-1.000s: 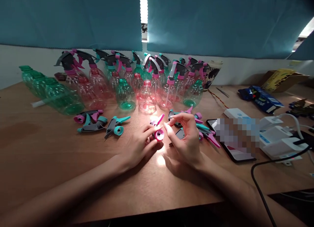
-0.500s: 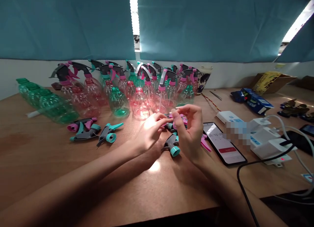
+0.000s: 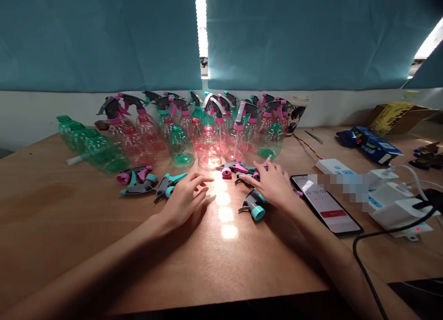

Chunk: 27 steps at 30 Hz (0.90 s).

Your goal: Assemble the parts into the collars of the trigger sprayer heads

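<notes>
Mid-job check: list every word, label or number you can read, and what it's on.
"00:10:09", on the phone; last digit uncertain.
Too blurred or small to read: yellow package, blue package, cup, the phone's red button.
Pixelated: power strip.

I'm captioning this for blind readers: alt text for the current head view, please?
A person's right hand is over loose spray heads on a wooden table; the left hand, open and holding nothing, is beside others. Behind are pink bottles and green bottles, some topped with spray heads; a phone lies at right.
</notes>
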Each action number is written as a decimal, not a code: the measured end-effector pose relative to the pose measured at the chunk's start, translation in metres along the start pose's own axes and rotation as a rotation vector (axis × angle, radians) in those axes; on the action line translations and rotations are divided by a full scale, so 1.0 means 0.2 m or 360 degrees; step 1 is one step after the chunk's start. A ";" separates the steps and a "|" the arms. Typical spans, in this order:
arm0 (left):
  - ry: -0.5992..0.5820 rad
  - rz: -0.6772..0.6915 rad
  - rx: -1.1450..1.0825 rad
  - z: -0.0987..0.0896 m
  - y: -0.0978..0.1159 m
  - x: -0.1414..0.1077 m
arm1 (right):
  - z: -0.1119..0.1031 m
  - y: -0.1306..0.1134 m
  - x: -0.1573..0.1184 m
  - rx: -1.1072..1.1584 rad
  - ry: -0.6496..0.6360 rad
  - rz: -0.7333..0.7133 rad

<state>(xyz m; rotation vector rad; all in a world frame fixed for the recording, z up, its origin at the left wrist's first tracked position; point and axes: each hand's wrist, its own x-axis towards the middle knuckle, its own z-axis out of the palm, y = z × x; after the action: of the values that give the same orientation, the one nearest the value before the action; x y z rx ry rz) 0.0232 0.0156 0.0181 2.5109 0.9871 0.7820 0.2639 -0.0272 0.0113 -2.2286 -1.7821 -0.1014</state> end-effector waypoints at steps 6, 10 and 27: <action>0.0054 -0.0067 0.0068 -0.08 -0.04 -0.09 | 0.00 -0.05 -0.06 -0.0114 -0.0129 -0.0190; 0.0096 -0.0119 0.0135 -0.19 -0.09 -0.14 | 0.02 -0.09 -0.08 -0.0159 -0.0174 -0.0335; -0.0189 0.0062 0.0436 -0.26 -0.22 -0.27 | 0.07 0.05 0.07 -0.0160 -0.0281 -0.0406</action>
<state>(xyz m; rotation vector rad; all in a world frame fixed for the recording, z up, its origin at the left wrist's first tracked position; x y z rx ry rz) -0.0641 0.0144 0.0189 2.7786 1.0707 0.5311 0.2746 -0.0124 -0.0002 -2.1220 -2.1971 -0.0487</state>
